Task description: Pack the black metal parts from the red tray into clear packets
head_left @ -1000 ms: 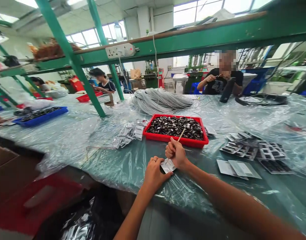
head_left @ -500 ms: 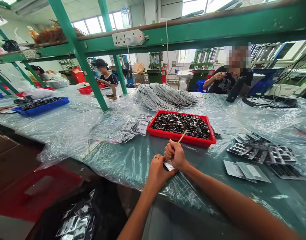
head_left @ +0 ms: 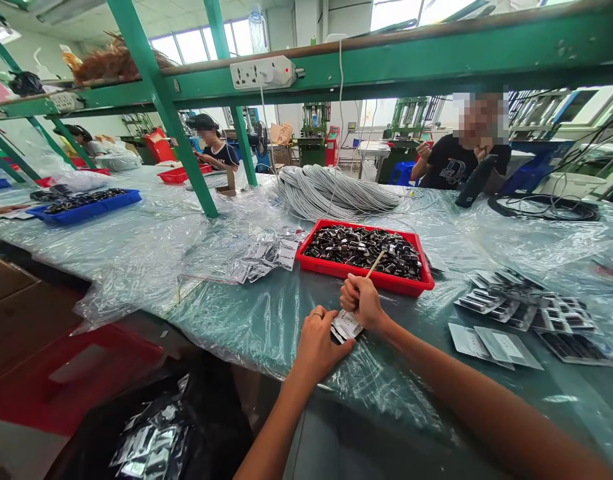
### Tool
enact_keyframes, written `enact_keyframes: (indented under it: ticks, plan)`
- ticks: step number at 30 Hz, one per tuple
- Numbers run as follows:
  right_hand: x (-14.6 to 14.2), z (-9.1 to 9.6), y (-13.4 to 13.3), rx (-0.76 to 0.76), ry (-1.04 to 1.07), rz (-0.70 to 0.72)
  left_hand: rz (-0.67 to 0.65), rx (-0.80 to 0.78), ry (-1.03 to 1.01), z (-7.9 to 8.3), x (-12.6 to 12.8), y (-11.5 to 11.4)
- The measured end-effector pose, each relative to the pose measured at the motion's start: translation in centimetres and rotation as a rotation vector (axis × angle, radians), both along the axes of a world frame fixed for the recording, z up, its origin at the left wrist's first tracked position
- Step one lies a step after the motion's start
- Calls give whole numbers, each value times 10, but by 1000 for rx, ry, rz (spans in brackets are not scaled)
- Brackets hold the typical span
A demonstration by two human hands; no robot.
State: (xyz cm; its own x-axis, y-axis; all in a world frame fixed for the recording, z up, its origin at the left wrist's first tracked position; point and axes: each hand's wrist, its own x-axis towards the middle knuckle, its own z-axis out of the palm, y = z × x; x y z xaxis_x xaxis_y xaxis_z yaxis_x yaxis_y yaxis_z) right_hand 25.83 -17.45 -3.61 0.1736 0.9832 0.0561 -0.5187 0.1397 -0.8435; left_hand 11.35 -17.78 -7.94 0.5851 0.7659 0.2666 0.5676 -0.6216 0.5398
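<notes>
My right hand [head_left: 362, 301] is closed in a fist round a thin wooden stick [head_left: 375, 263], whose upper end sticks out above the thumb side. Just left of it, my left hand [head_left: 320, 341] grips the edge of a small silver-and-white plate [head_left: 347, 327] between thumb and fingers, low over the table. My right fist is close above this plate; whether the stick's lower end touches it is hidden. Behind both hands stands a red tray [head_left: 427, 283] heaped with small black-and-silver parts [head_left: 361, 245].
Silver plates [head_left: 266, 257] lie left of the tray. At right are flat plates [head_left: 503, 343] and stacks with dark parts [head_left: 531, 303]. A grey cable coil [head_left: 331, 190] lies behind. A green frame post [head_left: 171, 120] rises from the plastic-covered table [head_left: 236, 313]. Co-workers sit across.
My right fist and the stick have moved slightly up and to the right, away from my left hand. More of the silver-and-white plate shows between my hands.
</notes>
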Motion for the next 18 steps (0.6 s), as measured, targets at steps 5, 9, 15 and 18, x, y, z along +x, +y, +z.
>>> enact_keyframes:
  ticks: [5, 9, 15, 18]
  plan:
    - [-11, -9, 4, 77, -36, -40, -13, -51, 4, 6, -1, 0]
    - [-15, -12, -4, 113, -92, -40, -29, -56, -17, 6, -2, 2]
    - [-19, -14, -2, 124, -142, -60, -32, -50, -28, 6, -3, 1]
    - [-22, -14, 1, 111, -157, -49, -19, -46, -20, 8, -3, 0]
